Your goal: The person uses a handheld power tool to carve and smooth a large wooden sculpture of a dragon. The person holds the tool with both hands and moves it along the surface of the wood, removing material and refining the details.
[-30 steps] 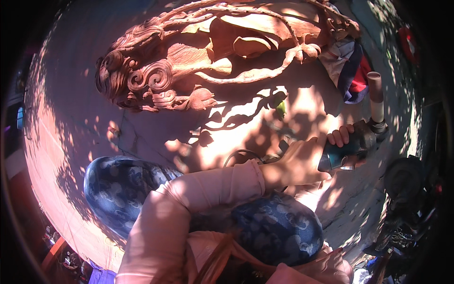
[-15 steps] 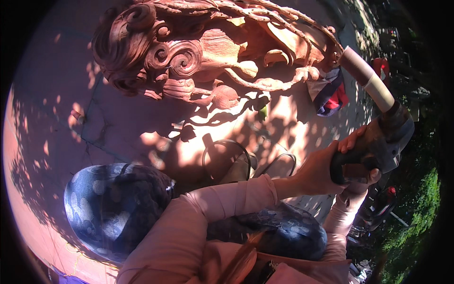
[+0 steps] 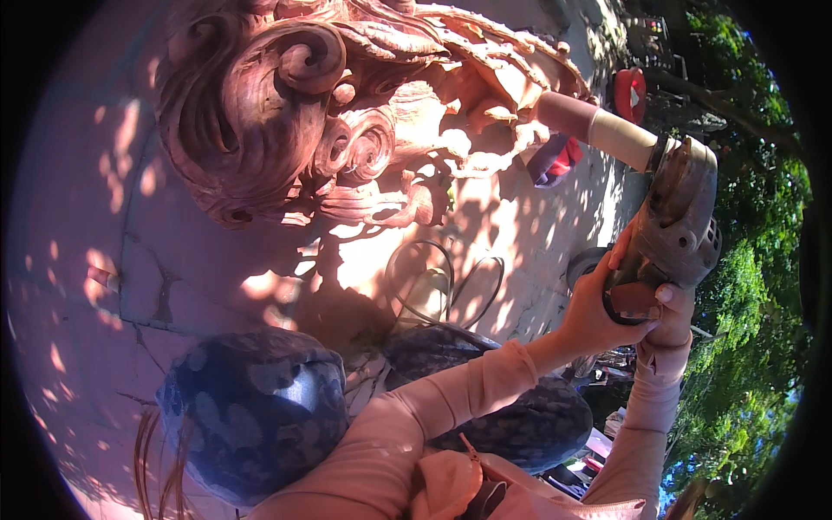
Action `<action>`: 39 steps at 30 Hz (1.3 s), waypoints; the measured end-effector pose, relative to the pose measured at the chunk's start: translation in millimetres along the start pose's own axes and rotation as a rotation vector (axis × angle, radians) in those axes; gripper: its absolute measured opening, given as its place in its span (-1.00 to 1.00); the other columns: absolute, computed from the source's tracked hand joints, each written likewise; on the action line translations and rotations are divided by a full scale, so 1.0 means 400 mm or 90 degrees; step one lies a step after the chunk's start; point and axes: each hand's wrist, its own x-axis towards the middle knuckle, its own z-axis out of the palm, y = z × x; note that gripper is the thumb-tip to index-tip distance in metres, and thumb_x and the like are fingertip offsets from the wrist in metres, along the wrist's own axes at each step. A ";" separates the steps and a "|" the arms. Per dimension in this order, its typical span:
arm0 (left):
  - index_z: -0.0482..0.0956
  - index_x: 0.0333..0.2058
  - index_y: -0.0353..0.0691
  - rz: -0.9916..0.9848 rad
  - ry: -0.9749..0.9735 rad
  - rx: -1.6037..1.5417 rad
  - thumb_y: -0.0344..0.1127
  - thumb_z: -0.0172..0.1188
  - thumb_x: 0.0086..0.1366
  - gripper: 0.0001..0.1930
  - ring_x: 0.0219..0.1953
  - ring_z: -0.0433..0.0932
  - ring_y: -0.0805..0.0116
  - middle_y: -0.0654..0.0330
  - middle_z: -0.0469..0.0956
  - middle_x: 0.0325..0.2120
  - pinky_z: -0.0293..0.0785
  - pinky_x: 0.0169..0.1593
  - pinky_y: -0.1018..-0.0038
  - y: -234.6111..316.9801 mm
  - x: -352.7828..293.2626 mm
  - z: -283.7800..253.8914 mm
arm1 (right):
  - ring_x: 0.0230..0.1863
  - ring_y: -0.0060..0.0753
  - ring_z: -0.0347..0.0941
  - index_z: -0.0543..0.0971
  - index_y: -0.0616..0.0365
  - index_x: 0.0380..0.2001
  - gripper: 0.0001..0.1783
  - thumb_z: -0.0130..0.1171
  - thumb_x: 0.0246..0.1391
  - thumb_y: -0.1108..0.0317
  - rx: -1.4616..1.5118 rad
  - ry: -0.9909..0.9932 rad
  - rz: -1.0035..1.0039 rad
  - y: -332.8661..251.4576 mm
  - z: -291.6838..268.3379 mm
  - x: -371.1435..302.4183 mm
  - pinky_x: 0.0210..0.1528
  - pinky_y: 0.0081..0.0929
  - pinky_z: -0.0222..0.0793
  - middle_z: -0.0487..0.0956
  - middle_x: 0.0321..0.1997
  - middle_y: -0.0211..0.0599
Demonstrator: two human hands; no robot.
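My left hand (image 3: 591, 308) and my right hand (image 3: 672, 316) are both wrapped round the dark body of an angle grinder (image 3: 672, 227). From its head a long sanding drum (image 3: 598, 128), reddish brown at the tip and cream nearer the grinder, points up and left. The drum's tip meets the right end of a large carved wooden piece (image 3: 277, 113) in view; whether it touches I cannot tell. Deep scrolls, leaf shapes and thin twisted branches cover this reddish-brown carving. My palms and some of my fingers are hidden behind the grinder.
A dark cable (image 3: 451, 277) loops on the tiled floor (image 3: 78, 225) beyond my knees. A red and purple cloth (image 3: 555, 163) lies beside the carving. My knees in blue patterned trousers (image 3: 260, 416) are bent close below. Green foliage (image 3: 754, 303) fills the right side.
The grinder and both hands have shifted a little left in view, and the drum's tip now overlaps the carving's right end. The view has turned, so the carving appears larger and lower.
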 end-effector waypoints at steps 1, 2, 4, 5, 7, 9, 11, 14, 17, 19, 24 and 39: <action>-0.05 0.35 -0.37 -0.006 0.012 0.011 -0.27 0.52 -0.11 0.13 0.06 0.54 0.29 0.02 0.53 0.02 0.41 0.14 0.38 -0.004 -0.004 -0.002 | 0.06 -0.17 0.47 0.29 0.27 0.20 0.00 0.48 -0.39 0.19 0.008 0.005 0.006 0.011 -0.011 0.002 0.10 -0.30 0.42 0.49 0.07 -0.09; -0.06 0.36 -0.37 -0.012 0.024 0.024 -0.27 0.52 -0.11 0.14 0.04 0.56 0.30 0.02 0.54 0.00 0.43 0.13 0.39 -0.012 -0.010 -0.003 | 0.11 -0.16 0.45 0.28 0.24 0.23 0.02 0.48 -0.40 0.23 0.015 0.008 0.015 0.023 -0.021 0.003 0.15 -0.29 0.40 0.47 0.12 -0.11; -0.08 0.36 -0.38 -0.027 0.027 0.047 -0.27 0.52 -0.11 0.15 -0.01 0.59 0.30 0.03 0.57 -0.06 0.45 0.10 0.41 -0.008 -0.012 -0.007 | 0.16 -0.15 0.43 0.27 0.23 0.25 0.04 0.49 -0.41 0.27 0.038 0.006 0.023 0.033 -0.027 0.008 0.18 -0.29 0.39 0.46 0.16 -0.12; -0.07 0.36 -0.38 -0.039 0.023 0.055 -0.27 0.52 -0.12 0.15 -0.03 0.61 0.30 0.04 0.59 -0.09 0.47 0.09 0.41 -0.005 -0.012 -0.008 | 0.10 -0.18 0.44 0.28 0.25 0.23 0.02 0.47 -0.39 0.22 0.049 -0.004 0.017 0.036 -0.025 0.012 0.13 -0.32 0.40 0.46 0.10 -0.12; -0.02 0.34 -0.38 -0.052 0.018 0.092 -0.26 0.52 -0.11 0.11 -0.09 0.64 0.30 0.06 0.62 -0.15 0.49 0.05 0.42 0.001 -0.006 -0.009 | -0.02 -0.22 0.46 0.28 0.28 0.18 -0.02 0.44 -0.36 0.12 0.077 -0.025 0.006 0.047 -0.021 0.023 0.01 -0.38 0.43 0.47 -0.01 -0.12; 0.08 0.29 -0.38 -0.053 0.020 0.151 -0.24 0.52 -0.11 0.04 -0.14 0.66 0.30 0.07 0.64 -0.21 0.52 0.01 0.43 0.006 0.001 -0.003 | -0.22 -0.31 0.44 0.29 0.31 0.07 -0.07 0.39 -0.31 -0.05 0.089 -0.039 -0.014 0.046 -0.010 0.029 -0.14 -0.47 0.41 0.44 -0.27 -0.17; 0.20 0.20 -0.37 -0.083 0.001 0.227 -0.22 0.51 -0.10 -0.08 -0.16 0.67 0.25 0.04 0.64 -0.22 0.54 -0.03 0.41 0.000 0.007 -0.004 | -0.23 -0.32 0.43 0.27 0.29 0.09 -0.05 0.38 -0.28 -0.10 0.160 -0.074 -0.042 0.076 -0.037 0.041 -0.12 -0.46 0.38 0.43 -0.27 -0.17; 0.32 0.06 -0.36 -0.142 -0.021 0.336 -0.19 0.51 -0.10 -0.22 -0.19 0.68 0.19 -0.01 0.63 -0.24 0.56 -0.09 0.38 -0.009 0.008 -0.016 | -0.25 -0.31 0.42 0.24 0.26 0.10 -0.03 0.37 -0.24 -0.18 0.265 -0.114 -0.102 0.163 -0.078 0.057 -0.10 -0.43 0.36 0.43 -0.26 -0.18; 0.35 0.00 -0.34 -0.261 -0.090 0.440 -0.12 0.51 -0.13 -0.25 -0.23 0.68 0.11 -0.05 0.62 -0.25 0.57 -0.15 0.35 -0.028 0.000 -0.013 | -0.23 -0.28 0.45 0.28 0.29 0.06 -0.01 0.36 -0.27 -0.24 0.388 -0.086 -0.150 0.273 -0.138 0.035 -0.09 -0.41 0.39 0.46 -0.25 -0.15; 0.36 0.00 -0.34 -0.395 -0.144 0.600 -0.06 0.50 -0.14 -0.22 -0.24 0.67 0.09 -0.06 0.62 -0.26 0.56 -0.15 0.32 -0.023 0.015 -0.009 | -0.21 -0.26 0.46 0.30 0.31 0.05 0.02 0.35 -0.28 -0.31 0.565 -0.114 -0.204 0.375 -0.150 0.051 -0.06 -0.39 0.40 0.47 -0.24 -0.14; 0.33 -0.09 -0.46 -0.331 -0.255 0.832 -0.12 0.45 -0.11 -0.29 -0.31 0.64 -0.11 -0.17 0.60 -0.41 0.56 -0.17 0.17 -0.109 0.020 -0.054 | -0.19 -0.26 0.45 0.30 0.31 0.08 0.08 0.34 -0.27 -0.39 0.991 -0.178 -0.300 0.606 -0.097 0.099 0.01 -0.34 0.39 0.46 -0.21 -0.18; 0.37 -0.15 -0.45 -0.400 -0.219 1.251 -0.20 0.37 -0.07 -0.43 -0.40 0.68 -0.01 -0.13 0.62 -0.47 0.60 -0.24 0.31 -0.163 0.081 -0.138 | -0.17 -0.32 0.39 0.27 0.25 0.11 0.09 0.41 -0.29 -0.36 1.286 -0.170 -0.178 0.803 0.089 0.279 0.06 -0.25 0.38 0.42 -0.17 -0.28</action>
